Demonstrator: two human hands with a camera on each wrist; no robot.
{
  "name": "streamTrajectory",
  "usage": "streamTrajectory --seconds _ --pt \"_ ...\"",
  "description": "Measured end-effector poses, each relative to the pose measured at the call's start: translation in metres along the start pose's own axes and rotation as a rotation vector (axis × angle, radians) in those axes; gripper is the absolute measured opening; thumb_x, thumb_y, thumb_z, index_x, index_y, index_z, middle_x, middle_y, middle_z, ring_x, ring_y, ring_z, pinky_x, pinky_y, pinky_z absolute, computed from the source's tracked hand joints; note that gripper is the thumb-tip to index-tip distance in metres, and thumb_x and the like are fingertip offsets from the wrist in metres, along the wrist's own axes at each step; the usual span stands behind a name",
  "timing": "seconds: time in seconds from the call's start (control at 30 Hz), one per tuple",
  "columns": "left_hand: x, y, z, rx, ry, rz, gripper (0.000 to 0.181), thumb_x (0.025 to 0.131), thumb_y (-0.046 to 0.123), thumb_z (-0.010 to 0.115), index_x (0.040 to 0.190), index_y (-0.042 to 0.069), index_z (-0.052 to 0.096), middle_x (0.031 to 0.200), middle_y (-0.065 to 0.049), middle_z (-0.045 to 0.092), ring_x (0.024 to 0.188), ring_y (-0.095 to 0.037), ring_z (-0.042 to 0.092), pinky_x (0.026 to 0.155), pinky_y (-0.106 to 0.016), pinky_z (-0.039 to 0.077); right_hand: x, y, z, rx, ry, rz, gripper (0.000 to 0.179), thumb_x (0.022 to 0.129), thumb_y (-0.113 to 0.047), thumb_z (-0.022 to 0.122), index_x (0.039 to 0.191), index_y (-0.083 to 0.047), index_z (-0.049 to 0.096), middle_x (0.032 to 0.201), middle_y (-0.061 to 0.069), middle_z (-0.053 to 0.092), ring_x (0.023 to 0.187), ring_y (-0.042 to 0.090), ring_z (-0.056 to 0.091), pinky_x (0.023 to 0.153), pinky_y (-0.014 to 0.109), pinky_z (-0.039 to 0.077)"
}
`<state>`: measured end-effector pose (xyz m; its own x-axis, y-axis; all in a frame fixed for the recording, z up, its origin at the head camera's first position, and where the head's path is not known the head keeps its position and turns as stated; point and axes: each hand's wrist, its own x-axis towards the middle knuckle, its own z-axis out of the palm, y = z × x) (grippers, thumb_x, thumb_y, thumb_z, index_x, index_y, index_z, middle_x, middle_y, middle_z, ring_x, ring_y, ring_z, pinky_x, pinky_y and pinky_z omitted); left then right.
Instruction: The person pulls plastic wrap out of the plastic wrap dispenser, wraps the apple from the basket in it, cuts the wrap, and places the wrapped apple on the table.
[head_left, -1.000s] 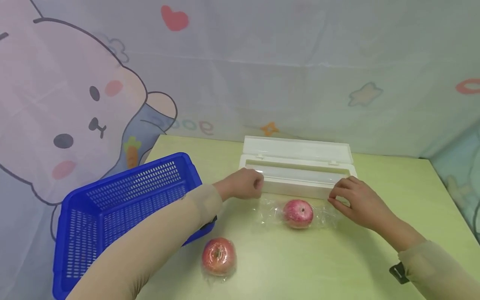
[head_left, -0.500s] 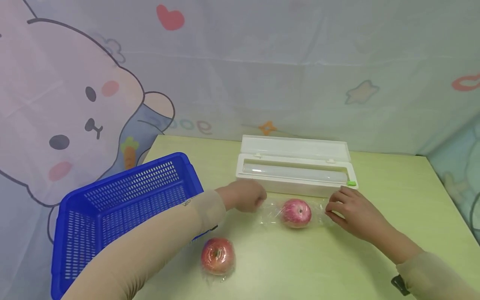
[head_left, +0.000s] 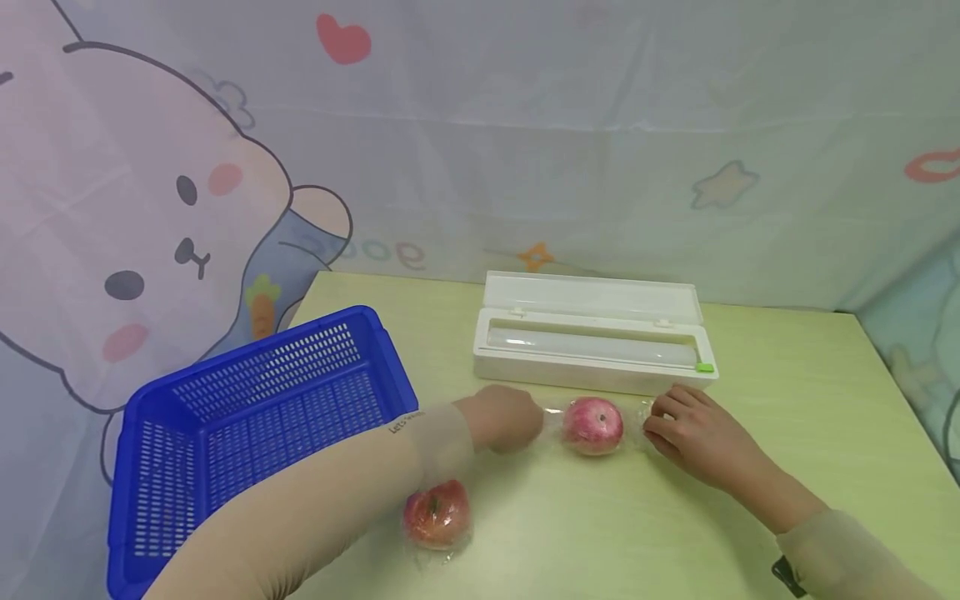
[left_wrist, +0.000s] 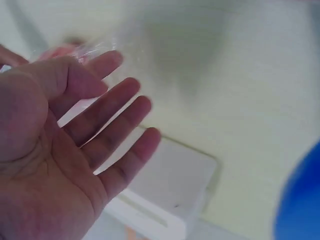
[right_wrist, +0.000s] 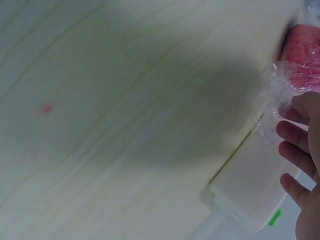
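A pink-red apple (head_left: 592, 426) sits on the table with cling film (head_left: 553, 419) around it, the loose ends sticking out to both sides. My left hand (head_left: 506, 418) pinches the film's left end between thumb and index finger, its other fingers extended in the left wrist view. On the apple's other side, my right hand (head_left: 697, 433) pinches the right end; the right wrist view shows crumpled film (right_wrist: 274, 100) at the thumb and index fingertips. A second apple (head_left: 437, 517), wrapped in film, rests nearer me, partly hidden by the left sleeve.
Behind the apple stands a white cling film dispenser (head_left: 585, 375), its lid raised, a roll inside and a green slider (head_left: 704, 367) at its right end. A blue perforated basket (head_left: 161, 392) is at the left, partly under my left arm. A printed cloth (head_left: 480, 150) hangs behind the table.
My left hand has come down from the dispenser's front edge to the film beside the apple. My right hand has moved slightly left and nearer me. The film's ends look more gathered.
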<state>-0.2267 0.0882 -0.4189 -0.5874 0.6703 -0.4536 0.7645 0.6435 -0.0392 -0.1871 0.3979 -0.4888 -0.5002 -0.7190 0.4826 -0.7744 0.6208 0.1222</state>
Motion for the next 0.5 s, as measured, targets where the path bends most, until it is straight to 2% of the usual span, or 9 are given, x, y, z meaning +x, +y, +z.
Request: streamTrajectory --seconds 0.07,0.17,0.23,0.27,0.33,0.4,0.5 --pt "-0.001 0.001 -0.004 -0.03 -0.027 -0.021 0.025 0.106 0.012 0.058 0.081 0.014 0.062 0.084 -0.001 0.063 0.071 -0.015 0.057 0.063 -0.03 0.054 0.002 -0.002 -0.002 0.001 -0.006 0.016 0.068 0.118 -0.041 0.025 0.08 -0.011 0.072 0.083 0.004 0.065 0.081 0.028 0.059 0.081 0.049 0.053" --pt "-0.002 0.004 -0.011 -0.052 -0.014 -0.024 0.016 0.102 0.014 0.064 0.085 0.016 0.064 0.084 0.0 0.065 0.071 -0.014 0.058 0.062 -0.029 0.052 0.009 -0.009 -0.007 -0.003 -0.027 0.072 0.07 0.117 -0.047 0.025 0.089 -0.007 0.076 0.088 0.006 0.069 0.086 0.031 0.064 0.084 0.052 0.056" --pt "0.0 0.007 -0.016 -0.065 0.042 -0.029 0.008 0.101 0.021 0.068 0.094 0.017 0.068 0.089 0.001 0.067 0.076 -0.014 0.061 0.065 -0.03 0.054 0.014 -0.015 -0.011 0.01 -0.059 0.137 0.056 0.115 -0.046 0.042 0.105 -0.004 0.077 0.098 0.01 0.073 0.094 0.034 0.067 0.088 0.055 0.057" --pt "0.002 0.009 -0.017 -0.069 0.076 -0.038 0.009 0.101 0.026 0.069 0.101 0.017 0.069 0.094 0.001 0.069 0.081 -0.015 0.064 0.068 -0.031 0.056 0.016 -0.018 -0.012 0.024 -0.078 0.175 0.047 0.112 -0.044 0.053 0.115 -0.002 0.075 0.103 0.012 0.074 0.098 0.036 0.068 0.09 0.057 0.057" --pt "0.008 0.014 -0.017 -0.095 0.143 -0.074 0.026 0.101 0.037 0.07 0.117 0.017 0.069 0.107 0.001 0.071 0.095 -0.015 0.067 0.077 -0.033 0.058 0.02 -0.025 -0.014 0.06 -0.123 0.258 0.045 0.103 -0.035 0.071 0.133 -0.002 0.069 0.113 0.016 0.074 0.105 0.04 0.069 0.092 0.059 0.057" --pt "0.017 0.02 -0.013 -0.134 0.201 -0.11 0.051 0.1 0.055 0.068 0.132 0.015 0.066 0.12 -0.001 0.07 0.108 -0.017 0.067 0.085 -0.035 0.059 0.023 -0.032 -0.015 0.109 -0.167 0.328 0.061 0.092 -0.023 0.082 0.145 -0.001 0.061 0.121 0.02 0.072 0.111 0.042 0.068 0.094 0.061 0.057" --pt "0.03 0.029 -0.001 -0.179 0.259 -0.15 0.075 0.094 0.074 0.065 0.138 0.013 0.063 0.126 -0.002 0.068 0.114 -0.018 0.067 0.087 -0.035 0.06 0.028 -0.041 -0.014 0.165 -0.226 0.393 0.068 0.093 -0.021 0.082 0.151 0.0 0.055 0.131 0.023 0.069 0.119 0.045 0.067 0.098 0.061 0.056"
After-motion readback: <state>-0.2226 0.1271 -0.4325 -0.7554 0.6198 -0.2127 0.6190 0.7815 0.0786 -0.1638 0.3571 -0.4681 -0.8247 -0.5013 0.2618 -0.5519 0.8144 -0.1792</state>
